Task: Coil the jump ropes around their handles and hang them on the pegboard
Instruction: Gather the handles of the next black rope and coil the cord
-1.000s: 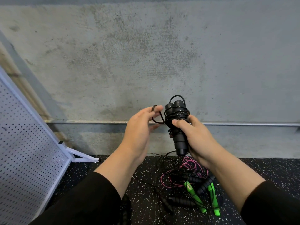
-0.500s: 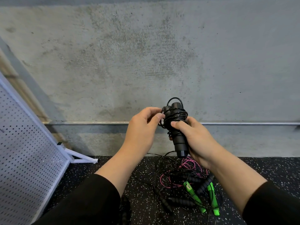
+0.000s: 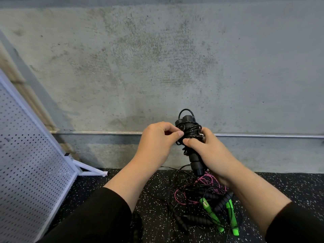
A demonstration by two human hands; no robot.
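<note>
Tucking the cord's last end, the left hand (image 3: 157,139) pinches into the coil on the black jump rope (image 3: 190,135) gripped by the right hand (image 3: 208,155) (nearly wound); floor ropes (image 3: 206,204) and bare pegboard (image 3: 29,155) wait.

Both forearms raised ahead, left hand (image 3: 157,141) fingers curled in a pinching grip, right hand (image 3: 208,151) thumb curled inward

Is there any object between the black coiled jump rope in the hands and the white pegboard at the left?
Nothing visible: open air separates the black coiled jump rope from the white perforated pegboard.
</note>
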